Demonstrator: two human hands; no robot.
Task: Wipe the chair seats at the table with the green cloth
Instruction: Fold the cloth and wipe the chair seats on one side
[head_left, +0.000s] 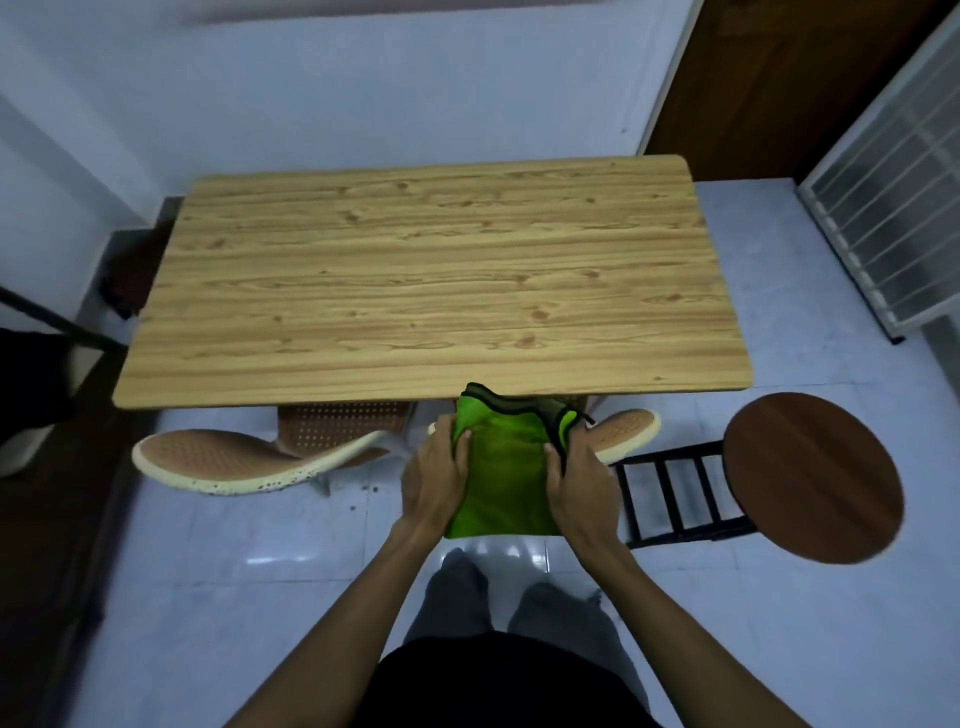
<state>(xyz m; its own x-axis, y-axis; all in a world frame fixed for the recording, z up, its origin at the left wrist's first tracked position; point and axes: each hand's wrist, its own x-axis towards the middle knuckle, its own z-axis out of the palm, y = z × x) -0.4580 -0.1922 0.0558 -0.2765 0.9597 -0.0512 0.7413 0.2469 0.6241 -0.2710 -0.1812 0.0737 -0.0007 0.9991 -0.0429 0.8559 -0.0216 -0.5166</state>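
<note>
A folded green cloth (501, 478) with a dark trim hangs in the air just in front of the wooden table (426, 280), near its front edge. My left hand (439, 480) grips the cloth's left side and my right hand (579, 486) grips its right side. Two brown mesh chairs with cream rims are pushed under the table: one chair back (249, 460) curves out at the left, the other chair back (623, 428) shows behind my right hand. Their seats are mostly hidden under the tabletop. A round dark-wood stool (813, 478) stands at the right.
The stool has a black metal ladder frame (680, 493) between it and my right hand. A white wire rack (893, 202) leans at the far right. A dark piece of furniture (31, 384) sits at the left edge. Pale tiled floor (234, 571) lies below me.
</note>
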